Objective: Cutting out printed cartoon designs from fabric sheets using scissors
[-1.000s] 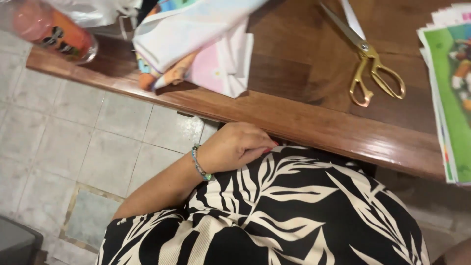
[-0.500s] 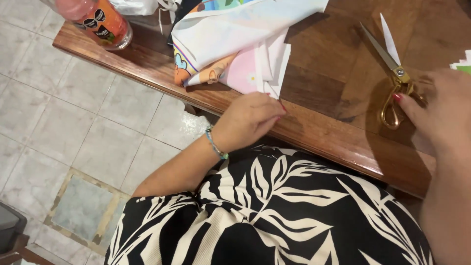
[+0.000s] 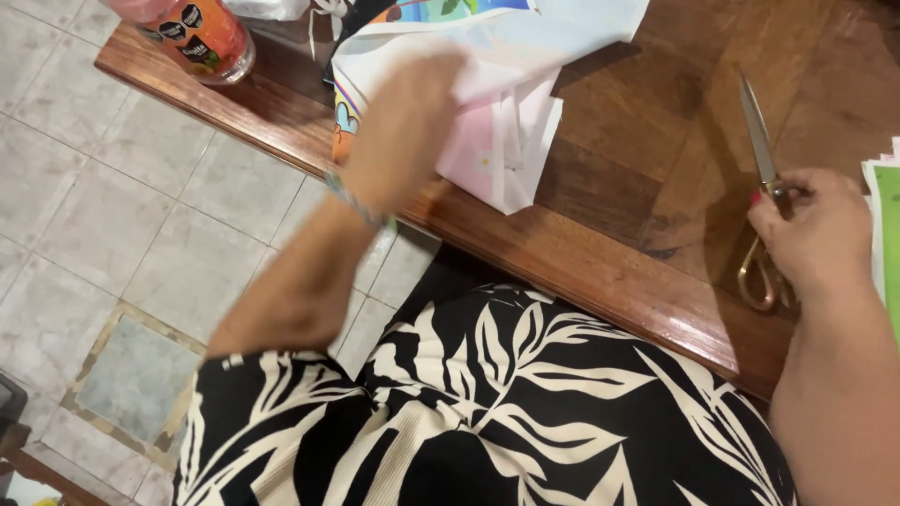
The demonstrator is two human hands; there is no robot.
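Gripping gold-handled scissors on the wooden table, the right hand curls closed; the blurred left hand rests on white cloth, its fingers unclear.

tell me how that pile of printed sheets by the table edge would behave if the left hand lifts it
The printed sheets look thin and creased, so likely floppy and light. They lie loosely overlapped under the left hand, so probably some would slide apart or droop over the table edge.

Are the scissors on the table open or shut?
Cannot tell for certain. The scissors show as one narrow blade line, which suggests shut, but the right hand covers the pivot and part of the gold handles.
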